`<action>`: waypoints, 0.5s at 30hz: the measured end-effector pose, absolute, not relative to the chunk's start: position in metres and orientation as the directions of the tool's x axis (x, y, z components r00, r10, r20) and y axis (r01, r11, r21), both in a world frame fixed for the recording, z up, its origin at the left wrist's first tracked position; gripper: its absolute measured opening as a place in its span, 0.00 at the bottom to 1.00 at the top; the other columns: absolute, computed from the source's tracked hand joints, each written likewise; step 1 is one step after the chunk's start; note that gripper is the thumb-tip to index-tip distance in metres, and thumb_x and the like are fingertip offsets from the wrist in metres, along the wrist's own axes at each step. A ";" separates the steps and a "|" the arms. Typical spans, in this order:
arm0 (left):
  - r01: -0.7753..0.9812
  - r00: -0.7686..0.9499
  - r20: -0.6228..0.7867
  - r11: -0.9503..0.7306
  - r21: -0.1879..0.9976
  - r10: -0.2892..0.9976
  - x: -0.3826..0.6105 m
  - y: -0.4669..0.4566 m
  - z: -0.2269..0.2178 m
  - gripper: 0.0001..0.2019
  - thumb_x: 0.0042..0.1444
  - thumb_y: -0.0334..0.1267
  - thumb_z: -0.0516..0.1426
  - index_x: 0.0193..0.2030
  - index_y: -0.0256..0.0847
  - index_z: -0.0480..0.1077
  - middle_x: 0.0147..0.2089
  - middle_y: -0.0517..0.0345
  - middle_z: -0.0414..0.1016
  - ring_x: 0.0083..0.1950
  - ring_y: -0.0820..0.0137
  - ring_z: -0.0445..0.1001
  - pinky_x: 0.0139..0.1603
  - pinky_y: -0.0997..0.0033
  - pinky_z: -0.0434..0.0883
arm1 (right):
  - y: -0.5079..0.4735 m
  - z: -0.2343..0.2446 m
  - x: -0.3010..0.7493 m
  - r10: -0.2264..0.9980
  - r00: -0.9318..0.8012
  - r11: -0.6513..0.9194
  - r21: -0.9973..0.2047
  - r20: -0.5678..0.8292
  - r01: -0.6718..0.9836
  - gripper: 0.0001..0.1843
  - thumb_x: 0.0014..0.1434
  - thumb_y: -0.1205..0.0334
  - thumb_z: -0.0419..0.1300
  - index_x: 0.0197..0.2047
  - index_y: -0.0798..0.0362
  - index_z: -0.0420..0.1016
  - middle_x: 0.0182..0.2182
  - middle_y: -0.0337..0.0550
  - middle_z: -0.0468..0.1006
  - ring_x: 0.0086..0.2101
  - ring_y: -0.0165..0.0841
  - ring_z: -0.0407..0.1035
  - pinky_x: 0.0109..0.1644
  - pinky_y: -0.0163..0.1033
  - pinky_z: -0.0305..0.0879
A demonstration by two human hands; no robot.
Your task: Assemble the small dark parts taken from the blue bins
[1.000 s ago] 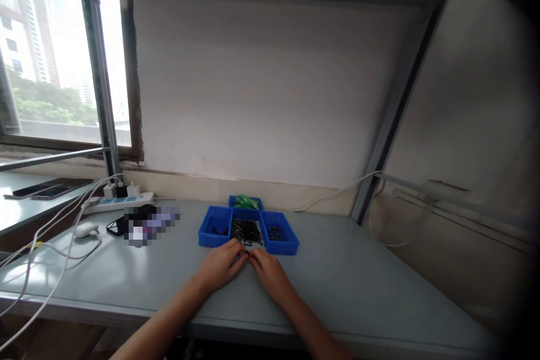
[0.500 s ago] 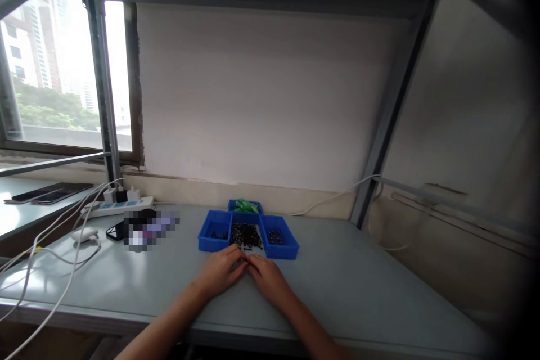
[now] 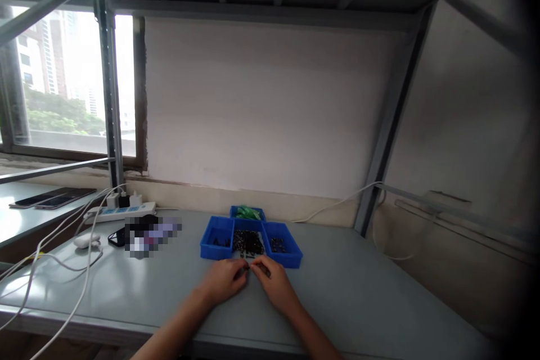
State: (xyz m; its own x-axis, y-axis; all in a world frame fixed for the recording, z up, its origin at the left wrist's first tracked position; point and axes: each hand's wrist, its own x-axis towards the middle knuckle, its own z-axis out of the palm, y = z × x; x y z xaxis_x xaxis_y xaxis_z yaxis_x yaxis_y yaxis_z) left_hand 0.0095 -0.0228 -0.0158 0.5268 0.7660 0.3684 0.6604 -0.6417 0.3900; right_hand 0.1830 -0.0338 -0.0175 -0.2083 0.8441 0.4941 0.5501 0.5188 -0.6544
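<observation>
My left hand (image 3: pixel 225 279) and my right hand (image 3: pixel 274 279) rest on the grey table (image 3: pixel 358 298), fingertips meeting just in front of the blue trays. Both are curled in a pinch on something small and dark that I cannot make out. The middle blue tray (image 3: pixel 248 242) holds a heap of small black parts. A left blue tray (image 3: pixel 216 239) and a right blue tray (image 3: pixel 282 246) hold a few dark parts each. Behind them a fourth blue tray (image 3: pixel 247 212) holds green pieces.
A white power strip (image 3: pixel 120 212) with plugs and white cables (image 3: pixel 63 253) lies at the left, with a white earbud case (image 3: pixel 86 240) and a dark phone (image 3: pixel 118 236). A metal shelf post (image 3: pixel 390 124) slants at the right; a window is at the left.
The view has tilted up a little, so table and trays sit lower in the picture. Both hands stay together in front of the trays, fingertips still pinched.
</observation>
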 end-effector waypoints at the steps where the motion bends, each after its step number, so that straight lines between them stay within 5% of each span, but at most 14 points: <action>1: 0.661 0.532 0.363 -0.643 0.387 0.765 0.010 -0.023 -0.016 0.06 0.55 0.34 0.50 0.33 0.42 0.69 0.29 0.59 0.72 0.30 0.69 0.70 0.30 0.75 0.60 | -0.034 -0.017 0.183 0.842 -0.212 0.522 -0.648 0.496 0.555 0.09 0.58 0.60 0.52 0.30 0.53 0.71 0.26 0.39 0.73 0.28 0.32 0.66 0.33 0.35 0.61; 15: 0.639 0.460 0.417 -0.619 0.457 0.784 0.010 -0.021 -0.019 0.05 0.57 0.33 0.49 0.36 0.40 0.66 0.33 0.58 0.72 0.32 0.70 0.69 0.31 0.75 0.61 | -0.033 -0.025 0.184 0.878 -0.259 0.468 -0.605 0.403 0.644 0.08 0.58 0.66 0.51 0.31 0.52 0.71 0.30 0.42 0.75 0.33 0.34 0.69 0.38 0.35 0.62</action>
